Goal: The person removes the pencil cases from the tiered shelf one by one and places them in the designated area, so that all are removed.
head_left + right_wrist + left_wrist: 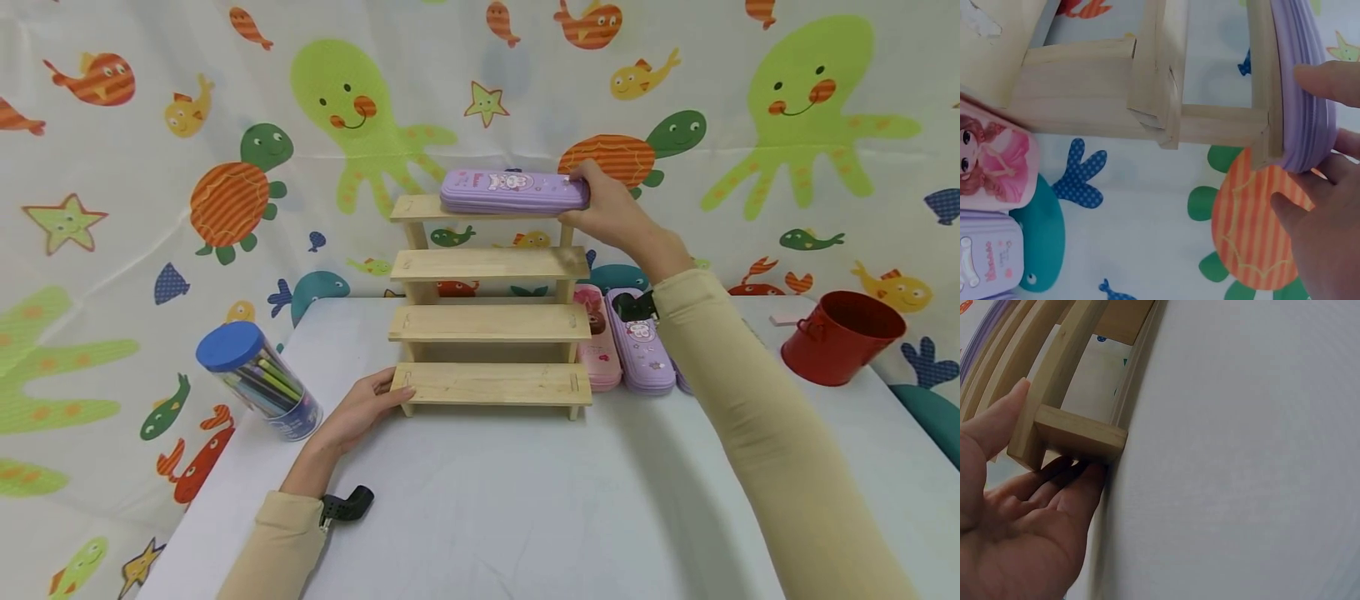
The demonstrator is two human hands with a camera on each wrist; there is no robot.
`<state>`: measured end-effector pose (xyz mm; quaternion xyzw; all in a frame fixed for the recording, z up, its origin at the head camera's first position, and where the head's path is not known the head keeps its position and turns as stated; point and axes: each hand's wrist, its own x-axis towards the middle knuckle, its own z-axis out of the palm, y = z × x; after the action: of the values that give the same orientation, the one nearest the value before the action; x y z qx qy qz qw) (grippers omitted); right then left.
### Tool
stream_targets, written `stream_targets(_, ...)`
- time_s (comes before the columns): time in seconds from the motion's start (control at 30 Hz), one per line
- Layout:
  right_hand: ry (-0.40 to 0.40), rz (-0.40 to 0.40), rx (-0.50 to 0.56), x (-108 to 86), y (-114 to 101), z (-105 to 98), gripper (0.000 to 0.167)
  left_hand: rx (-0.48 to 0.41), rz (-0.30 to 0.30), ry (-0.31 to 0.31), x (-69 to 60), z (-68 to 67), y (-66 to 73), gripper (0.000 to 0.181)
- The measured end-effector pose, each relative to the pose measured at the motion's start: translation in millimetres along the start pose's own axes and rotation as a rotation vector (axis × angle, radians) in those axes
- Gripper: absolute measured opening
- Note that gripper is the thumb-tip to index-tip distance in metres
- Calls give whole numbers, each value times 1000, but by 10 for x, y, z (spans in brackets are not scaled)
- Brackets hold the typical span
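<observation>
A wooden tiered shelf (491, 323) with several steps stands on the white table. My left hand (365, 414) grips the left end of its lowest step. In the left wrist view the thumb (1007, 415) lies on the step's upper side, while the other fingers (1082, 494) bend against its end and underside. On the top step lies a purple pencil case (513, 192) with a printed lid. My right hand (618, 208) holds that case by its right end. The right wrist view shows the case (1304, 87) lying against the top board, with thumb and fingers around its end.
Right of the shelf lie a pink pencil case (600, 354) and a purple printed case (640, 354), partly under my right arm. A red bucket (832, 350) stands at the far right. A clear, blue-lidded tub of pens (262, 383) stands left. A sea-animal curtain (480, 67) hangs behind.
</observation>
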<state>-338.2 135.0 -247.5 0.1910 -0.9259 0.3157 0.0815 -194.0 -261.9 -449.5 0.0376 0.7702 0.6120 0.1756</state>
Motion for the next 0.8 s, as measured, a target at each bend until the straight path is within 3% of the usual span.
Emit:
stream_targets(0.43,48,-87,-94,-120,-71,7,49,1,-1,1,-15,1,10,79)
stream_targets(0.8,28,-38,-121,-221,-167,-32,56,4,10,-11,-4,-1,-9,80)
